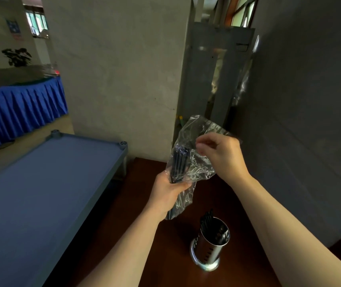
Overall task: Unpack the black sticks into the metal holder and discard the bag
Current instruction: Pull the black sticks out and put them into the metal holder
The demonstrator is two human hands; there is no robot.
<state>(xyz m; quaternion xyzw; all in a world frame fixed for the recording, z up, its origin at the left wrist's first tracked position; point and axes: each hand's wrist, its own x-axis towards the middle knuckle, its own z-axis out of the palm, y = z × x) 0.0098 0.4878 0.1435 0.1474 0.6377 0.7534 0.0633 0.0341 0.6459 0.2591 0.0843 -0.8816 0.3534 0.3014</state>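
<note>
A clear plastic bag (194, 141) is held up above a dark wooden table (177, 266). Inside it stands a bundle of black sticks (178, 162), upright and slightly tilted. My left hand (169, 193) grips the bundle through the bag near its lower half. My right hand (219, 154) pinches the bag's upper edge with thumb and fingers. Below, on the table, a shiny metal holder (210, 245) with slots in its wall stands upright, and several black sticks (206, 220) lean inside it.
A blue flat rack or cot (41, 193) with grey corner posts lies to the left of the table. A concrete pillar (120, 79) stands straight ahead and a grey wall (302, 121) closes the right side. A blue-skirted table (20, 104) is far left.
</note>
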